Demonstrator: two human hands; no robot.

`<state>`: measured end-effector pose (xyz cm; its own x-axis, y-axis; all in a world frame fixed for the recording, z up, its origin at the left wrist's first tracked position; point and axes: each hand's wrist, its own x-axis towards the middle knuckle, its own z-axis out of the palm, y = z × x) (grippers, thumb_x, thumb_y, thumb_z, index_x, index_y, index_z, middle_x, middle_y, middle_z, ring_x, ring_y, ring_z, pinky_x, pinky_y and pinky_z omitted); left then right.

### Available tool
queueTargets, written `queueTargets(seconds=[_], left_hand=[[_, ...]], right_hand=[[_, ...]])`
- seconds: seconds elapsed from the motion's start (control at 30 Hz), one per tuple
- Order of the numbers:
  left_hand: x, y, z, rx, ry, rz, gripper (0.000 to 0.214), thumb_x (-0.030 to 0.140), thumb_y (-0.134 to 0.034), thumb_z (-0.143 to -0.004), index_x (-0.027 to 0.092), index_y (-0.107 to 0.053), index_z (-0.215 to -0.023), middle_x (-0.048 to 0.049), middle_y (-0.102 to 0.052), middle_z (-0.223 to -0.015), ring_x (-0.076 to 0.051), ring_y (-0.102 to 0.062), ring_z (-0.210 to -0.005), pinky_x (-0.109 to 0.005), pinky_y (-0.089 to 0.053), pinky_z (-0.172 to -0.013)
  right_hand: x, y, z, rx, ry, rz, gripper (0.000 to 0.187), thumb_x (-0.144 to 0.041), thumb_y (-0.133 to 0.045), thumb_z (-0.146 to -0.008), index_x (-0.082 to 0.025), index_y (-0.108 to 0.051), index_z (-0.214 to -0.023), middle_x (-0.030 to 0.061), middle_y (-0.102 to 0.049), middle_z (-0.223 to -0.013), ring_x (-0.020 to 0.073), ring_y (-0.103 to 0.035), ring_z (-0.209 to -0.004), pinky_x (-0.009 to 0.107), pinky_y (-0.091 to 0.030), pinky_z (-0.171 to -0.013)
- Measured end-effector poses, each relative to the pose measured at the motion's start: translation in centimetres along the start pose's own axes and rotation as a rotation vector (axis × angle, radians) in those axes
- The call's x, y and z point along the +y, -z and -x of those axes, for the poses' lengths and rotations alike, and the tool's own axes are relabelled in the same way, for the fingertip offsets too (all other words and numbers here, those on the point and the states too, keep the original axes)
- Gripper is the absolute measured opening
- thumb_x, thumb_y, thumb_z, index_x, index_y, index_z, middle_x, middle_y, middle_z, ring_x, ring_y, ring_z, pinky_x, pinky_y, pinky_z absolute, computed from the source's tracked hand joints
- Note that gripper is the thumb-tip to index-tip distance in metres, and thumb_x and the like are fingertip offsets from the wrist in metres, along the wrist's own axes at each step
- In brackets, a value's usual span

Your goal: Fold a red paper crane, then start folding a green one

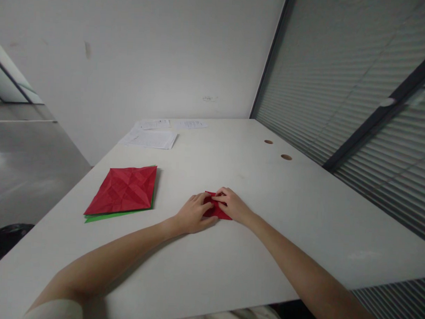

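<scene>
A small folded piece of red paper (pixel 221 214) lies on the white table in front of me, partly covered by both hands. My left hand (pixel 196 214) rests on its left side, fingers curled onto the paper and thumb along the near edge. From the right, my right hand (pixel 233 206) pinches at the upper part of the paper with bent fingers. The fingertips of the two hands nearly meet over it. Exactly which fold they grip is hidden. Further left lies a stack of creased sheets, red paper (pixel 126 189) on top and green paper (pixel 109 217) showing beneath.
White printed sheets (pixel 150 138) lie at the table's far left, with more papers (pixel 192 125) by the wall. Two round cable holes (pixel 286 157) pierce the table (pixel 321 237) at right, beside a window with blinds (pixel 340 89). A black bag (pixel 5 243) is at the lower left.
</scene>
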<state>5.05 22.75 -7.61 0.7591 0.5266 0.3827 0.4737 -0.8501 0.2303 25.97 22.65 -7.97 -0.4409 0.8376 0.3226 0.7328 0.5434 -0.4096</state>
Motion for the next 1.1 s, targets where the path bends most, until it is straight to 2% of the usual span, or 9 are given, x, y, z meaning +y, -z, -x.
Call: queueTargets(seconds=[0.1, 0.3, 0.5, 0.7, 0.83, 0.97, 1.1], left_hand=[[0.0, 0.1, 0.1, -0.005, 0.033, -0.024, 0.039, 0.049, -0.056, -0.087, 0.020, -0.063, -0.112, -0.0147, -0.049, -0.133, -0.031, -0.045, -0.127, -0.049, -0.039, -0.103], [0.2, 0.2, 0.1, -0.033, 0.074, -0.076, 0.044, 0.053, -0.061, -0.082, 0.021, -0.061, -0.113, -0.0147, -0.050, -0.133, -0.034, -0.042, -0.127, -0.055, -0.031, -0.108], [0.2, 0.4, 0.1, -0.064, 0.066, -0.107, 0.046, 0.054, -0.059, -0.083, 0.022, -0.059, -0.116, -0.0145, -0.050, -0.130, -0.034, -0.042, -0.126, -0.054, -0.032, -0.106], [0.9, 0.2, 0.2, -0.026, 0.123, -0.151, 0.039, 0.051, -0.059, -0.083, 0.024, -0.063, -0.110, -0.0119, -0.054, -0.118, -0.030, -0.051, -0.109, -0.049, -0.038, -0.099], [1.2, 0.2, 0.3, -0.025, 0.121, -0.162, 0.034, 0.047, -0.058, -0.084, 0.024, -0.066, -0.106, -0.0117, -0.057, -0.112, -0.029, -0.053, -0.106, -0.049, -0.041, -0.095], [0.8, 0.2, 0.3, -0.016, 0.069, -0.113, 0.033, 0.042, -0.058, -0.084, 0.022, -0.062, -0.110, -0.0133, -0.051, -0.130, -0.031, -0.045, -0.124, -0.050, -0.037, -0.103], [0.1, 0.1, 0.1, -0.078, -0.018, -0.039, 0.039, 0.037, -0.056, -0.086, 0.018, -0.054, -0.120, -0.0159, -0.044, -0.141, -0.030, -0.040, -0.133, -0.050, -0.031, -0.110]], right_hand=[[0.2, 0.0, -0.1, -0.003, 0.008, -0.011, 0.035, -0.005, -0.055, -0.083, -0.024, -0.073, -0.106, 0.0073, -0.061, -0.103, 0.0203, -0.055, -0.098, 0.039, -0.046, -0.094], [0.1, 0.1, -0.2, -0.032, 0.005, -0.028, 0.032, -0.007, -0.056, -0.084, -0.024, -0.074, -0.105, 0.0073, -0.061, -0.102, 0.0198, -0.055, -0.098, 0.038, -0.046, -0.094], [0.1, 0.3, -0.2, -0.058, 0.016, -0.039, 0.030, -0.006, -0.057, -0.084, -0.021, -0.074, -0.104, 0.0088, -0.060, -0.104, 0.0199, -0.054, -0.099, 0.038, -0.045, -0.096], [0.1, 0.5, -0.3, -0.087, 0.032, -0.023, 0.031, -0.004, -0.056, -0.083, -0.020, -0.074, -0.103, 0.0087, -0.059, -0.105, 0.0204, -0.053, -0.100, 0.039, -0.045, -0.096], [0.0, 0.6, -0.2, -0.089, 0.028, -0.026, 0.031, -0.005, -0.054, -0.085, -0.021, -0.074, -0.103, 0.0089, -0.058, -0.106, 0.0208, -0.054, -0.100, 0.040, -0.046, -0.095], [-0.2, 0.7, -0.2, -0.089, 0.035, -0.034, 0.030, -0.008, -0.054, -0.086, -0.022, -0.073, -0.104, 0.0087, -0.058, -0.105, 0.0207, -0.054, -0.100, 0.040, -0.045, -0.096], [-0.1, 1.1, -0.3, -0.127, 0.039, -0.038, 0.030, -0.009, -0.054, -0.087, -0.021, -0.073, -0.107, 0.0096, -0.059, -0.107, 0.0205, -0.053, -0.101, 0.039, -0.045, -0.096]])
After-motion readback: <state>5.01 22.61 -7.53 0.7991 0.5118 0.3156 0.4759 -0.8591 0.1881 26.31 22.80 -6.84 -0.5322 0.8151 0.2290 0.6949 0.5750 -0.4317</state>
